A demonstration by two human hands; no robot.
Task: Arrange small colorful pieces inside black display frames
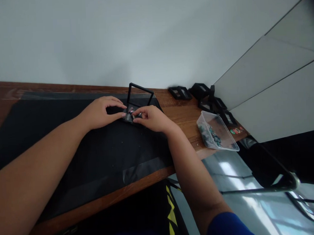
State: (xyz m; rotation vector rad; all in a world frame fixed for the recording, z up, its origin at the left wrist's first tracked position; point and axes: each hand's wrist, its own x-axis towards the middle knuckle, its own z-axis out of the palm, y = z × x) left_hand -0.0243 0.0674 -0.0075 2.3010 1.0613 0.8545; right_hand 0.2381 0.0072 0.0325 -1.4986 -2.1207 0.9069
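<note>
A black hinged frame case (140, 87) stands on the black mat with one half raised upright and the other half lying flat. Clear film seems to span the flat half, and a few small pinkish and silvery pieces show there, too blurred to name. My left hand (102, 113) rests at the case's left edge, thumb and forefinger apart, their tips touching it. Over the right part of the flat half, my right hand (153, 119) is closed in a pinch. Something small, dark and shiny shows at its fingertips; its kind is not clear.
A clear plastic tub (228, 138) with small bagged pieces stands at the table's right edge. Several black frames (180, 93) lie behind it by the wall. Small red and green round pieces (236, 130) lie right of the tub. The black mat (109, 157) covers the table's left part.
</note>
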